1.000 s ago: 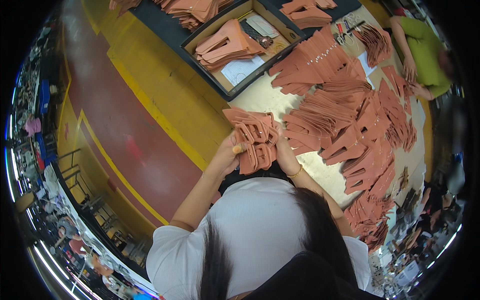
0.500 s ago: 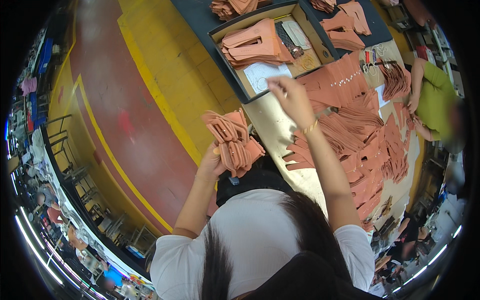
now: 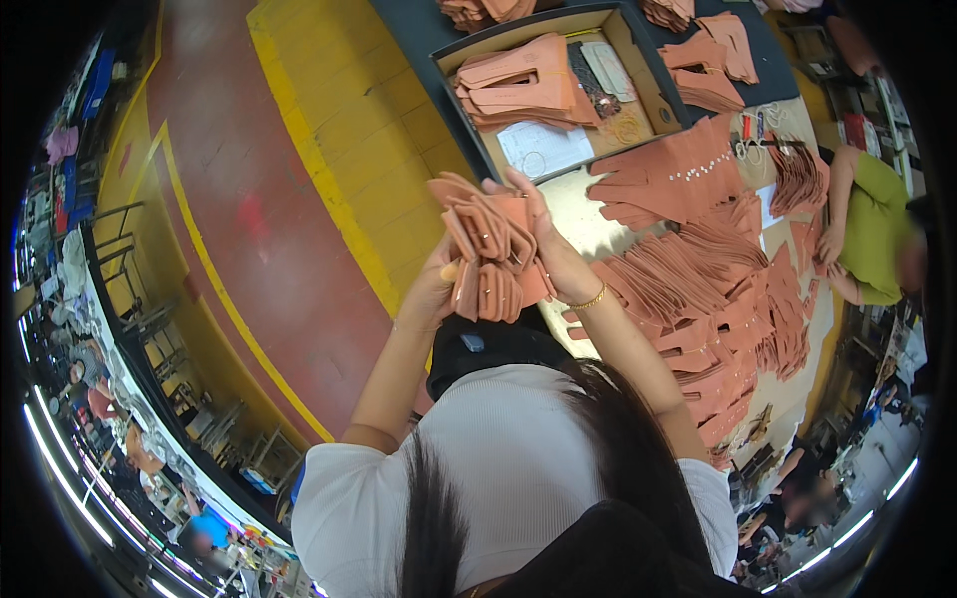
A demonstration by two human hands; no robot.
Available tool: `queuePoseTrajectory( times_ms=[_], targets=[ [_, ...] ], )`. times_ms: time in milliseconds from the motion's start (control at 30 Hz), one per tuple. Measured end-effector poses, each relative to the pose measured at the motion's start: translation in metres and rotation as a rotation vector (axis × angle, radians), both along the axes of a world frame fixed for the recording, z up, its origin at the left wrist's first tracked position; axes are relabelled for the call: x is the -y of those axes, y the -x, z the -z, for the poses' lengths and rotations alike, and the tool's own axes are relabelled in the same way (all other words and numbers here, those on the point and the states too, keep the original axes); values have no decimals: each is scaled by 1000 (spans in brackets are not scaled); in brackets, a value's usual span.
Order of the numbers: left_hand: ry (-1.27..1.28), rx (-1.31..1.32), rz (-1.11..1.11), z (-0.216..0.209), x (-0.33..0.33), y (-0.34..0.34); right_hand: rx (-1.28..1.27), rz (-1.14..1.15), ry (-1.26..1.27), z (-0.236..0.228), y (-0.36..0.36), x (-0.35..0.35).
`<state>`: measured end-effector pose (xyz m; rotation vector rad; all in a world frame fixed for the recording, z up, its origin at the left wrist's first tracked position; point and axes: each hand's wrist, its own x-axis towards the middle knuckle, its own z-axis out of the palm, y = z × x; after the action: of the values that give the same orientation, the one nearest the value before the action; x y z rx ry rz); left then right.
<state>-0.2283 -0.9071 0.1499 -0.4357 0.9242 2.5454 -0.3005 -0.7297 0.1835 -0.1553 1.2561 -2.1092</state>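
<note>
Yellow and dark red floor (image 3: 239,239) stretches along the person's left, and a pale table (image 3: 588,214) stands to the right. Nearest, just in front of the white shirt (image 3: 518,429), a bundle (image 3: 488,249) of pinkish-brown pieces is held up between the two hands, off the table. Its longer direction seems to run away from the body, the far end leaning a little left. Both hands are at it: the left hand (image 3: 436,284) is closed around its near left edge, thumb on top, while the right hand (image 3: 556,254) lies against its right side, fingers fairly straight and pointing away. How firmly the right hand grips cannot be told. The bundle looks like many thin, bendable layers, curled into rounded loops with slots through them, and small pale dots show on some. A gold bracelet (image 3: 590,296) circles the right wrist.

Beyond the right hand, overlapping pieces (image 3: 678,264) of the same colour fan across the table. Farther off, a dark-edged open box (image 3: 646,90) holds a stack (image 3: 528,85) of flat, slotted pieces and a white paper (image 3: 546,148). At the table's far right side is a co-worker in a green shirt (image 3: 877,239).
</note>
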Motion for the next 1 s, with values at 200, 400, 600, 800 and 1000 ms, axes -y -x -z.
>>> queuePoseTrajectory(
  times_ms=[200,400,600,800,1000],
  targets=[
    [49,-94,114,-41,-52,30,0,294,31,-2,-17,-40],
    [245,-287,95,-47,-65,28,-123,485,14,-6,-32,-49],
    [330,-648,42,-69,-60,30,-411,509,-71,-28,-46,-49],
    [693,-1094,104,-102,-55,40,-428,439,23,-50,-41,-51],
    [375,-722,364,-131,-52,41,-156,682,245,-56,-42,-46]
  ],
)
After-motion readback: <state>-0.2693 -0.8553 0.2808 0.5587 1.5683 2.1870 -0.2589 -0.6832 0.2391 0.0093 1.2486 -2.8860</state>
